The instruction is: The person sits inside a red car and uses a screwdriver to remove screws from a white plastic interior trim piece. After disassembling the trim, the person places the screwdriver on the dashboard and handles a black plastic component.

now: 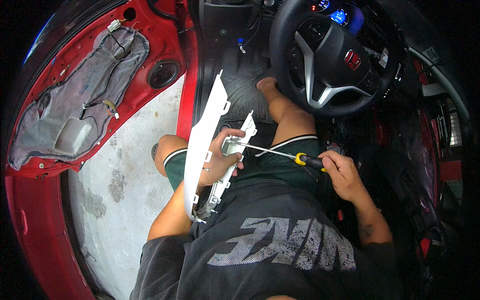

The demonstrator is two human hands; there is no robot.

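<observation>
A long white plastic trim piece [206, 125] with clip tabs along its edges stands tilted over my lap. My left hand [220, 162] reaches through its middle, the fingers wrapped round the narrower inner strip. My right hand [341, 172] is closed round the black and yellow handle of a screwdriver [272, 151]. The long metal shaft points left, and its tip meets the inner strip of the trim beside my left fingers. Whether the tip sits on a screw or a clip is too small to tell.
At the upper right is the steering wheel [345, 60]. On the left stands the open red door [170, 45], its inner panel off, with loose wiring connectors [111, 107] and a speaker [163, 74]. Concrete floor [135, 160] shows below the door opening.
</observation>
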